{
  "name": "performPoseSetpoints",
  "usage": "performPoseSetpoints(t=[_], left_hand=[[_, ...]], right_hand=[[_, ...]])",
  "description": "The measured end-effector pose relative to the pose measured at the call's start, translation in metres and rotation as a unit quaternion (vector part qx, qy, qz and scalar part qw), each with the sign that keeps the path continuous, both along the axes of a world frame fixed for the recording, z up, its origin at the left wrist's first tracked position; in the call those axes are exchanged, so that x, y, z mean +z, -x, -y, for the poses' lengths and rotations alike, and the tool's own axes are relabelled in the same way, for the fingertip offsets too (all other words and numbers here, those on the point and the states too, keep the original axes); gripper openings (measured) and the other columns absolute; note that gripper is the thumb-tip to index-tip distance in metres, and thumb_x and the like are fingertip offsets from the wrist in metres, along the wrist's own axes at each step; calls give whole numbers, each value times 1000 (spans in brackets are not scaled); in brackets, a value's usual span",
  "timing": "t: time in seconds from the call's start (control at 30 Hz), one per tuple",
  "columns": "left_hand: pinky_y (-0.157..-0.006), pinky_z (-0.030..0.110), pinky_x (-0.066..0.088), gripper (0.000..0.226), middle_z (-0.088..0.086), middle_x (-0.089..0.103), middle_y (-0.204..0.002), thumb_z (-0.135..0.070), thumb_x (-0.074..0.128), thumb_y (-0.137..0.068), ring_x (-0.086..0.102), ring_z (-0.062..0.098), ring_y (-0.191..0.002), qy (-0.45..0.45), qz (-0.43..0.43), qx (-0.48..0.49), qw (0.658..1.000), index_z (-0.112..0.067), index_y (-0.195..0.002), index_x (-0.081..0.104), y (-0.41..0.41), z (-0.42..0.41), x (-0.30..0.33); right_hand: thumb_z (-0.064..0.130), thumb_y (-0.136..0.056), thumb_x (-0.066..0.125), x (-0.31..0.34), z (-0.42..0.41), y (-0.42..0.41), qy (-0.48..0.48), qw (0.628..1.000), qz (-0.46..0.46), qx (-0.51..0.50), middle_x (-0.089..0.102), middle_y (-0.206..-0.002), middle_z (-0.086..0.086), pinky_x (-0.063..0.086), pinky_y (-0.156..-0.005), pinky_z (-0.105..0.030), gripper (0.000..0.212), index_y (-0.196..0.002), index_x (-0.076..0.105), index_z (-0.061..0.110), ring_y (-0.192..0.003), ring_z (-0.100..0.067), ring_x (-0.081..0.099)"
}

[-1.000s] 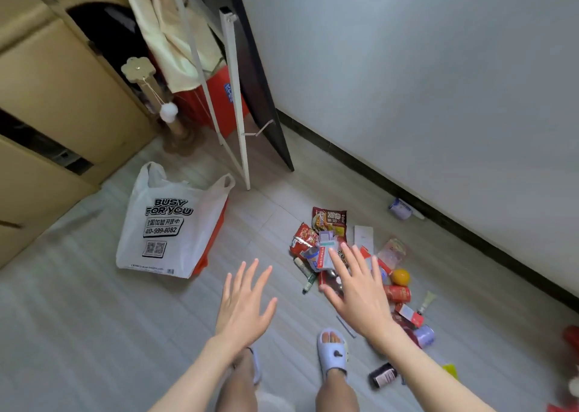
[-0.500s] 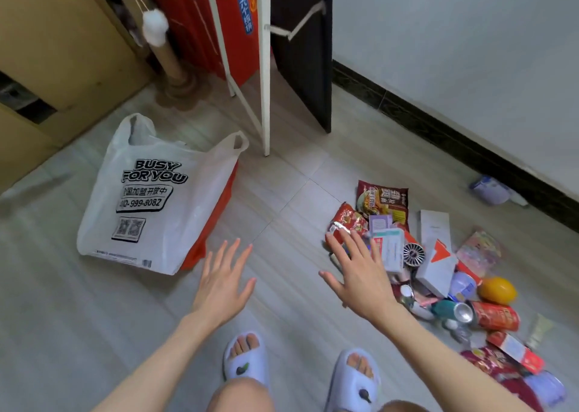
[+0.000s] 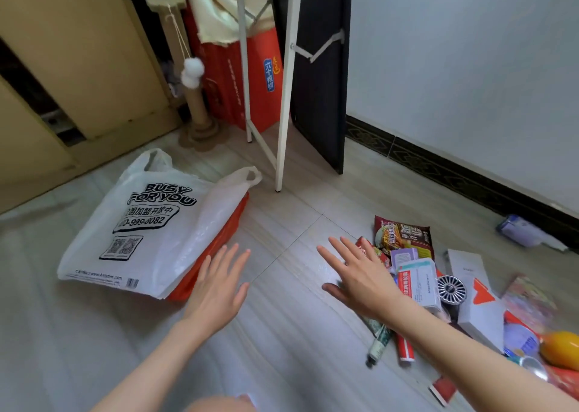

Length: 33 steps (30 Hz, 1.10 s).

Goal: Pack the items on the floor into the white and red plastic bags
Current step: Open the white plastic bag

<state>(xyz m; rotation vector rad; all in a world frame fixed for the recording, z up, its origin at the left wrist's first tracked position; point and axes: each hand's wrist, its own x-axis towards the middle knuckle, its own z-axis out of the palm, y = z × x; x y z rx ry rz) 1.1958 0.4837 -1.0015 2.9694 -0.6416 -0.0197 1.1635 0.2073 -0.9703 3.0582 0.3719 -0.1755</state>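
Head view: pale wood-look floor (image 3: 297,333), white wall (image 3: 470,67).

Over the last second the camera view has dropped lower and closer to the floor (image 3: 282,333), so the white plastic bag (image 3: 150,230) and the pile of items (image 3: 438,286) now fill more of the frame. The left hand (image 3: 219,286), previously well short of the bags, now hovers with fingers spread just beside the edge of the red plastic bag (image 3: 216,251). The right hand (image 3: 360,277), previously over the pile, now sits at its left edge, palm down, over bare floor. The slippered feet have left the view.
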Motion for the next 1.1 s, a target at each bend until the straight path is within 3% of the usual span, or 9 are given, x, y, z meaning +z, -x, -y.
performPoseSetpoints(t=[0.13,0.27,0.37,0.57,0.67,0.73,0.83,0.97,1.1], left_hand=[[-103,44,35,58,15,43,-140,-35,41,-84,42,33,-127,51,0,17,999,-14,-138,37,-8,-16,25],[-109,40,24,60,14,30,-148,-23,54,-89,29,29,-136,77,0,59,995,-12,-142,30,-39,-12,35],[-108,42,25,58,15,33,-146,-21,57,-87,31,30,-135,80,14,72,994,-10,-140,35,-64,-21,21],[-109,39,23,66,11,18,-153,-34,49,-91,20,25,-139,14,-47,131,990,-16,-146,17,-119,-48,-44],[-102,39,32,69,12,27,-148,-34,54,-89,32,28,-131,-10,-64,175,982,-16,-145,18,-140,-55,-73],[-91,41,41,56,13,47,-131,-18,55,-89,46,32,-117,47,-51,205,976,-13,-140,33,-149,-58,-86],[-72,43,48,26,16,64,-99,-5,54,-88,58,37,-91,128,15,212,969,-7,-113,62,-153,-61,-82],[-71,38,47,16,16,68,-89,-1,58,-84,61,33,-82,237,97,184,949,-2,-97,68,-150,-62,-36],[-70,24,39,11,11,69,-86,-2,63,-82,63,27,-79,313,188,132,922,-3,-92,69,-133,-49,44]], right_hand=[[60,-75,59,36,-13,-3,17,998,38,53,59,-128,-8,43,-95,-53,70,-133,45,24,-118,-27,57],[55,-92,37,54,-39,-31,-19,996,34,80,23,-154,-9,9,-115,-50,67,-148,14,26,-143,-28,20],[54,-94,33,45,-62,-58,-46,995,35,85,14,-157,-6,1,-116,-45,67,-148,5,28,-145,-25,10],[50,-95,31,-23,-88,-111,-96,994,-20,56,15,-156,-2,3,-117,-39,64,-148,4,27,-145,-20,9],[46,-96,35,-60,-94,-129,-150,987,-46,22,21,-154,-2,9,-117,-37,61,-148,11,24,-143,-18,16],[42,-95,40,-76,-97,-134,-198,979,-47,11,30,-150,-3,17,-114,-38,59,-146,21,20,-139,-20,26],[36,-93,45,-78,-101,-134,-254,967,-1,17,47,-139,-5,34,-104,-35,51,-139,39,14,-128,-24,44],[36,-95,44,-45,-109,-133,-321,946,-5,-38,42,-141,5,37,-99,-28,48,-140,35,22,-126,-15,43],[39,-93,47,23,-124,-131,-501,852,-21,-152,48,-134,8,45,-98,-35,45,-135,42,24,-115,-9,51]])
